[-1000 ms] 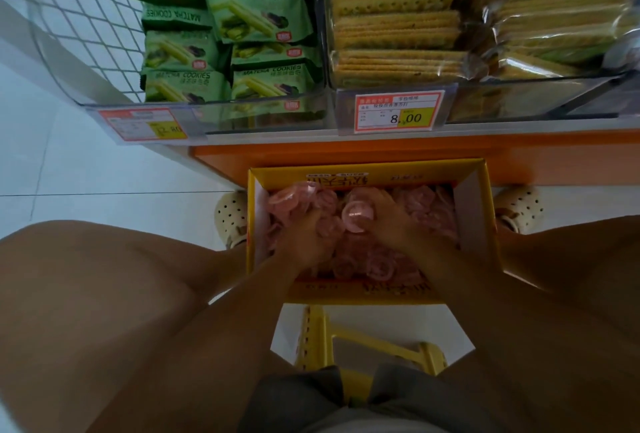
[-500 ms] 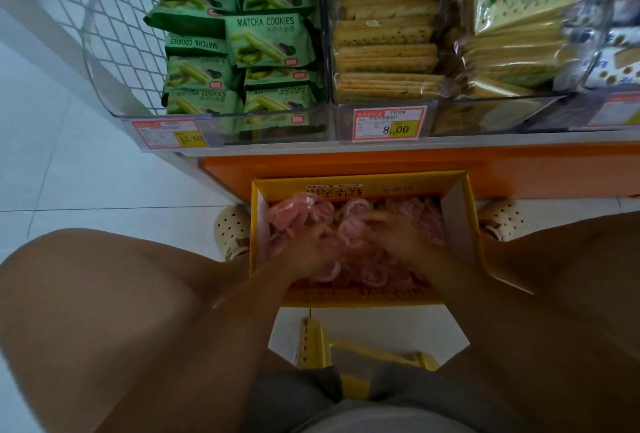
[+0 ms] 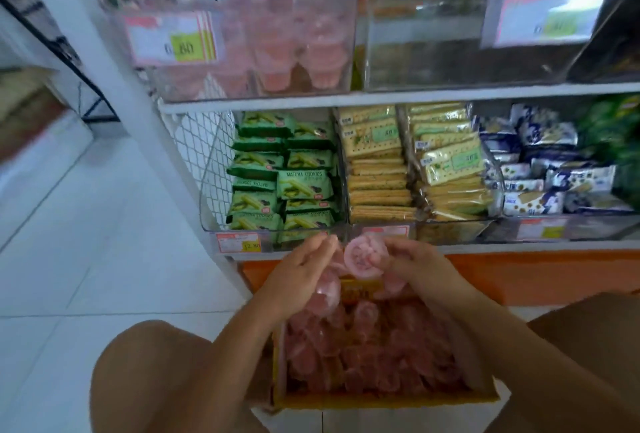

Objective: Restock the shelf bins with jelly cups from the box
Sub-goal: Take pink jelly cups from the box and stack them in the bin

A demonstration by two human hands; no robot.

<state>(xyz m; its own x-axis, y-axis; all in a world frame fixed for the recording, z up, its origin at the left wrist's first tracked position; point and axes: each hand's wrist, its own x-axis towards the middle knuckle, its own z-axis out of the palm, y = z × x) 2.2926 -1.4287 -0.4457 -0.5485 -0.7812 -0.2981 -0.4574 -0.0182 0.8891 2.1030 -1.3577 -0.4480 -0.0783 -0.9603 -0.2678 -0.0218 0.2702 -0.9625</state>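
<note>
Shelf front (image 3: 415, 97) — jelly cup (image 3: 365, 257) in right fingers (image 3: 400, 248)

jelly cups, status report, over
Left hand and right hand both hold cups, above the box. Box well filled. Path up to the pink bin looks clear.

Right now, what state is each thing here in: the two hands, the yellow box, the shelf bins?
Yellow cardboard box: open, nearly full of pink jelly cups.
Left hand: above the box, gripping a few cups.
Right hand: above the box, pinching one round pink jelly cup.
Clear plastic upper bin: partly filled with pink cups; blurred.
Green matcha cookie packets: stacked, filling their lower bin.
</note>
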